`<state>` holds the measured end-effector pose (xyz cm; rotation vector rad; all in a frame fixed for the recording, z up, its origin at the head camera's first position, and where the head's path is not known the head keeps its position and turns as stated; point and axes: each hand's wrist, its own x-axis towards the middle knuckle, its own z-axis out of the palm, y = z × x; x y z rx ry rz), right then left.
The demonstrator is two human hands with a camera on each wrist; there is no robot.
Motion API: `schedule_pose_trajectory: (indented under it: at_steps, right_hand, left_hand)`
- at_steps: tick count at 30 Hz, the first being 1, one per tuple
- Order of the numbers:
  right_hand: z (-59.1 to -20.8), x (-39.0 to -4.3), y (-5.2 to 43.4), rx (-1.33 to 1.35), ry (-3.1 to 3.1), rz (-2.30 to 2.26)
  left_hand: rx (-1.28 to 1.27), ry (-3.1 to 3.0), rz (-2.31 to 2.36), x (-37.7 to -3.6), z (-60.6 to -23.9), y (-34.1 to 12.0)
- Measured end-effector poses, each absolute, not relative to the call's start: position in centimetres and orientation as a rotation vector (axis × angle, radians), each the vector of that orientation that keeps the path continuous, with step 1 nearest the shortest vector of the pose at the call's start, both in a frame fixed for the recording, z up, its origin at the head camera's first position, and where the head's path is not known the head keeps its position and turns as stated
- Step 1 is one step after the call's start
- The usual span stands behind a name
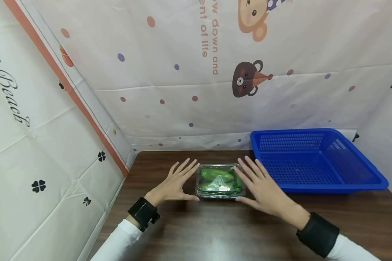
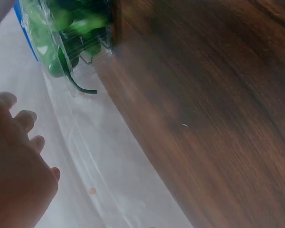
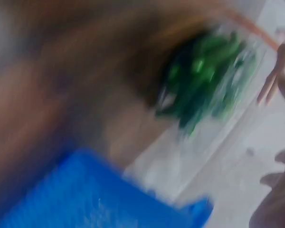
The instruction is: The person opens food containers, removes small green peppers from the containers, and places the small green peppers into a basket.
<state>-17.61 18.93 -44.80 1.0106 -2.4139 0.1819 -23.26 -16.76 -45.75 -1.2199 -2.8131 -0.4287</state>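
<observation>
A clear plastic box (image 1: pixel 215 196) of long green vegetables (image 1: pixel 217 174), which look like peppers, stands on the table. My left hand (image 1: pixel 176 184) is at the box's left side with its fingers spread and straight. On the opposite side, my right hand (image 1: pixel 264 190) has its fingers stretched out, the tips overlapping the box's right edge in the head view. Neither hand grips anything. One dark green stem (image 2: pixel 80 88) pokes out of the box in the left wrist view. The right wrist view is blurred, with the green vegetables (image 3: pixel 199 76) in its middle.
To the right of the box sits a blue plastic basket (image 1: pixel 333 187) with perforated walls. The brown wooden table (image 1: pixel 196 232) meets a printed white cloth (image 1: pixel 183 112) at its back edge. More cloth hangs along the left side.
</observation>
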Motion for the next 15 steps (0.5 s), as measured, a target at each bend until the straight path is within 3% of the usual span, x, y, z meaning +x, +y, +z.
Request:
schedule_pose_trajectory:
  at_steps: [15]
  right_hand:
    - [-50.6,-16.1,16.1,0.591,-2.589,0.983]
  left_hand:
    - [-1.235,-2.750,-0.571,-22.8,-46.4,-16.0]
